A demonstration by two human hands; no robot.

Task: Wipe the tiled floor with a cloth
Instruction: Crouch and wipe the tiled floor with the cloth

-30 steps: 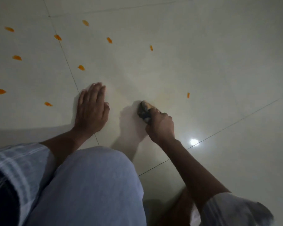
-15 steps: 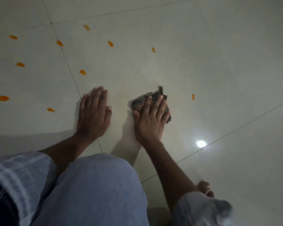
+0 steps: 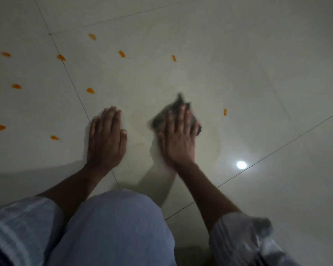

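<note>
On the tiled floor, right hand presses flat on the dark cloth; straight fingers lie over it, cloth edges showing beyond the fingertips and on both sides. Cloth blurred. Left hand rests flat beside it, fingers released. Orange flecks lie scattered further left.

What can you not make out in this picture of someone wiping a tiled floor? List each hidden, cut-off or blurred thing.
- Cloth: head view, motion-blurred and mostly covered by the right hand; its pattern is unreadable.
- Floor under the left hand: hidden by the palm.
- Orange bits: too small to identify.
- The person's legs: cut off by the bottom edge.
</note>
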